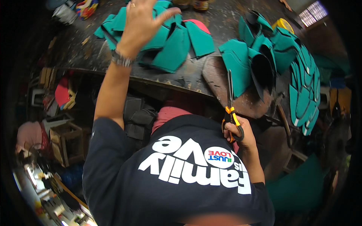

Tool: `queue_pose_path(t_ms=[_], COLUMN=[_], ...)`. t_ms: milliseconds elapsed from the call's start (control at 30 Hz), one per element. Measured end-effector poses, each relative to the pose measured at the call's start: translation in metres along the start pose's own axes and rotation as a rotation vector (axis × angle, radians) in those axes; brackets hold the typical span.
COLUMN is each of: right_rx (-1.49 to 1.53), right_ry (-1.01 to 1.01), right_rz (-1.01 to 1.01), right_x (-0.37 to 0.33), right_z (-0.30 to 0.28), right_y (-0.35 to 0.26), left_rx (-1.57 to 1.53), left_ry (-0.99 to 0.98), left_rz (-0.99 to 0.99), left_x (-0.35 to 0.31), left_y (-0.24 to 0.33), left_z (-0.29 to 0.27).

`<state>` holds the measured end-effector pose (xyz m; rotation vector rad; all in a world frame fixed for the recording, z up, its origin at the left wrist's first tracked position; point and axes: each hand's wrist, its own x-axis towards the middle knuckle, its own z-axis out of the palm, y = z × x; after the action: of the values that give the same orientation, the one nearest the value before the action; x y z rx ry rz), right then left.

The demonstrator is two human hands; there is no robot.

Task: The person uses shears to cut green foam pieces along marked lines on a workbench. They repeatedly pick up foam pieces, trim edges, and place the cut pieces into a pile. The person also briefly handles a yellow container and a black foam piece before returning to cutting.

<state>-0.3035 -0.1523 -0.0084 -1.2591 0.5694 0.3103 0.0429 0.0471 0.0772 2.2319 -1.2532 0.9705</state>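
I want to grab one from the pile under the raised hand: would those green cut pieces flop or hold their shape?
The green pieces probably hold shape yet bend easily: several stand curved or folded on the workbench. They look thin, so likely light. Loosely overlapped under the left hand, they may slide apart when pushed.

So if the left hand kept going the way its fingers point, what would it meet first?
Probably the loose heap of teal cut foam pieces on the dark workbench; the left hand hovers over it, fingers spread, though its height is unclear.
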Motion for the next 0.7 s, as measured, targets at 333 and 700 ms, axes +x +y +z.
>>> queue_pose_path(t_ms=[333,700], right_rx=[0.237,0.312], right_ry=[0.014,0.002], right_rz=[-0.097,-0.114], right_x=[0.019,0.024], right_z=[-0.030,-0.024], right_y=[-0.031,-0.027], left_rx=[0.071,-0.527], left_ry=[-0.354,-0.167], left_rz=[0.054,-0.145], left_x=[-0.098,-0.070], left_y=[0.011,0.093], left_z=[0.067,0.067])
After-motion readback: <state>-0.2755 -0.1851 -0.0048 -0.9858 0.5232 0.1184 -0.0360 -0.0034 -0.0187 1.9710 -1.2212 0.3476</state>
